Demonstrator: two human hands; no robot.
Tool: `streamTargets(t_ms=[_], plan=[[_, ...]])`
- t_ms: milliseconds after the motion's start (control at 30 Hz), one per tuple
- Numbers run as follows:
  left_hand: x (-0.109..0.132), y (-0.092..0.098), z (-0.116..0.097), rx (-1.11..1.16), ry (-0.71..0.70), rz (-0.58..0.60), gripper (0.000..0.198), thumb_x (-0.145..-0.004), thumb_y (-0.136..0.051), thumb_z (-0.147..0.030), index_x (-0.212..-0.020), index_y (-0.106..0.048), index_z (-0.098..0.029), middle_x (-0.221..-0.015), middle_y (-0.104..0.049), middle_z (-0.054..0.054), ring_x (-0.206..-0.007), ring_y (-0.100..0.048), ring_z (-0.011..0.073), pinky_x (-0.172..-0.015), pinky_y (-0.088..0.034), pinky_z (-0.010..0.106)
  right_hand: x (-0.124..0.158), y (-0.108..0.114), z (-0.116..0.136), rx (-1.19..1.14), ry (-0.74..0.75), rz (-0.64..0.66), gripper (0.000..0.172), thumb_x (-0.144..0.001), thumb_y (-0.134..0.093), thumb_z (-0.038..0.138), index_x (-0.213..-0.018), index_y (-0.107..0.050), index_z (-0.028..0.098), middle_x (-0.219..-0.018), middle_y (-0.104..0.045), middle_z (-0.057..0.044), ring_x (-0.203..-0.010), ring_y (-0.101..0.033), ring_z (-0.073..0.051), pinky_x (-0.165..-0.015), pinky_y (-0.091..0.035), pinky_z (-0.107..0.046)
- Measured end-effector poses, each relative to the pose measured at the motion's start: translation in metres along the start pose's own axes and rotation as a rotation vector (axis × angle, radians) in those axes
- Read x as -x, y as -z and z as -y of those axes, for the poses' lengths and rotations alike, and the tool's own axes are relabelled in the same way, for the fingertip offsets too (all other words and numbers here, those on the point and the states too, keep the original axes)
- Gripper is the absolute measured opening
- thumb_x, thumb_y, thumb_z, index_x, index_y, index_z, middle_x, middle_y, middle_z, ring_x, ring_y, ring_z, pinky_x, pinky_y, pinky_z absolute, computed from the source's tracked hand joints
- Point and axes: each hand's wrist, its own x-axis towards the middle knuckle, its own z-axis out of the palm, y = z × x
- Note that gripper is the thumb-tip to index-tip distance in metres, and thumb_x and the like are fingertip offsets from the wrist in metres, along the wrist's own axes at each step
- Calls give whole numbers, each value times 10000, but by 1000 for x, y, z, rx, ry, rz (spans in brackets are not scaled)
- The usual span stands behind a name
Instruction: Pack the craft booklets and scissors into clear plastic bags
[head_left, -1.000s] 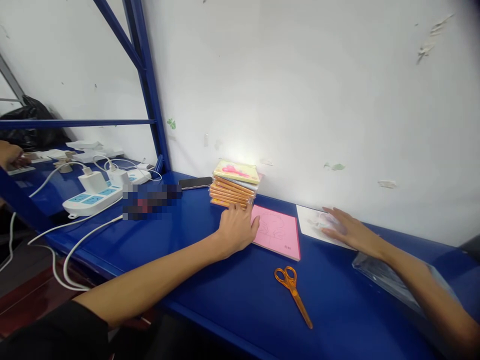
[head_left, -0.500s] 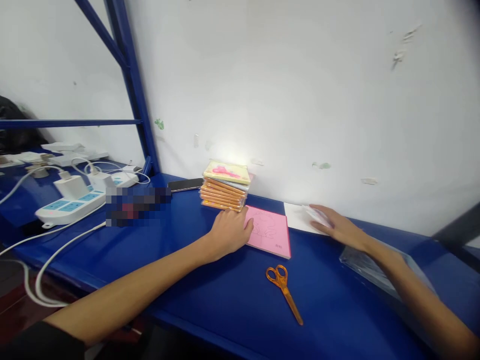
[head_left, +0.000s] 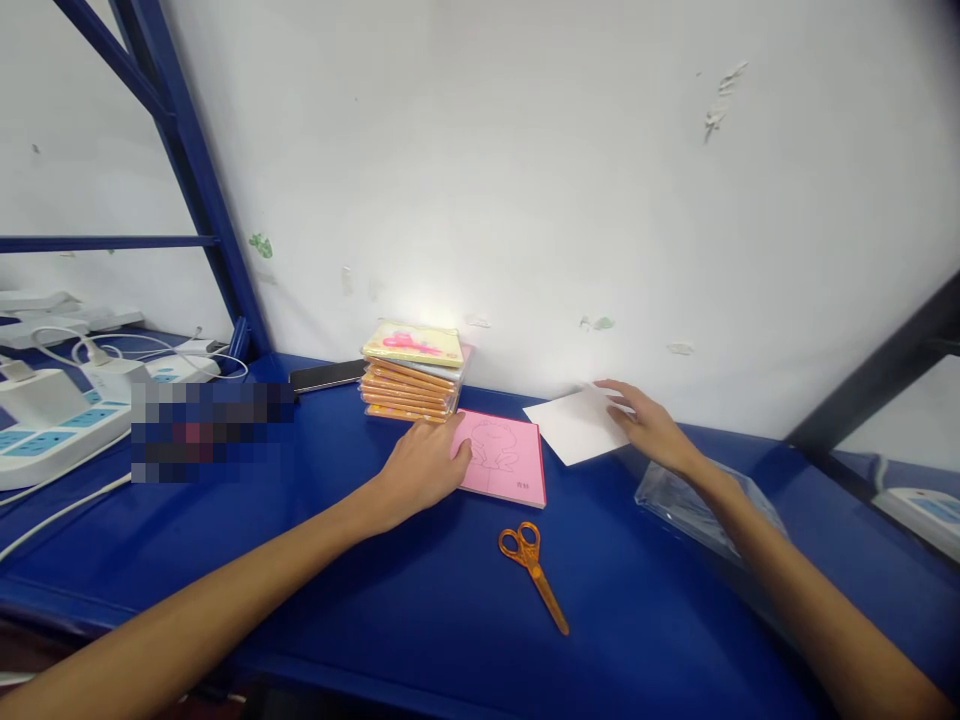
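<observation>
In the head view, a blue worktop [head_left: 420,600] is seen against a white wall [head_left: 525,180]. The left hand [head_left: 420,465] is laid flat on the worktop. Its fingertips [head_left: 459,455] are set on the left edge of a pink sheet [head_left: 506,460]. Its grip is open and nothing is held in it; the sheet is only touched. A line drawing is printed on the pink sheet, which lies flat near the middle of the worktop.

The right hand [head_left: 649,428] is stretched out to the right, with its fingers laid on the right corner of a white paper [head_left: 574,425]. That grip is open too, and the paper is only touched from above. The white paper lies just beside the pink sheet, close to the wall. A clear plastic bag [head_left: 679,500] is seen under the right wrist.

Orange scissors [head_left: 532,568] are laid in front of the pink sheet, apart from both hands. A stack of orange packs [head_left: 411,378] is seen just behind the left hand, with a dark phone [head_left: 328,376] beside it. A white power strip [head_left: 45,440] is seen far to the left.
</observation>
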Motion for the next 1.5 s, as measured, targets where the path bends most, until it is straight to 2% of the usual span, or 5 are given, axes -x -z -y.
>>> streamTargets(t_ms=[167,367,633,967,1500], plan=[[2,0,-1,34,-6,11,490,-916,-497,-372,-1359,-565,-172,-1295,-692,178,-1201,-639,382,-958,-514,471,0,-1,3,11,-24,-17,386,-987,-433,343,-1345,-564,284,-1482,-578,-99,-1276,-625,-330,-1034,-536,-509],[3,0,-3,94,-19,23,480,-922,-479,-350,-1354,-558,-158,-1331,-675,171,-1239,-612,370,-982,-509,462,3,-1,6,55,-61,40,445,-1007,-425,448,-1399,-532,265,-1298,-717,-114,-1092,-720,-359,-843,-609,-494],[2,1,-3,210,23,39,499,-907,-489,-332,-1374,-549,-166,-1321,-677,157,-1244,-611,364,-1030,-482,465,2,-1,8,74,2,73,585,-812,-531,164,-1387,-537,274,-1356,-688,-67,-1191,-673,-337,-988,-535,-487],[-4,-7,5,375,98,96,469,-899,-480,-304,-1361,-524,-231,-1279,-707,92,-1173,-663,250,-934,-546,343,3,-14,25,-48,56,144,517,-825,-548,153,-1324,-590,281,-1392,-664,-54,-1190,-673,-309,-981,-550,-483],[15,-1,-15,125,-4,199,796,-806,-607,-500,-1510,-418,-181,-1503,-532,174,-1306,-479,442,-1054,-397,585,5,-15,61,-306,13,331,422,-901,-667,406,-1305,-618,293,-1442,-605,-80,-1259,-617,-316,-917,-594,-439]])
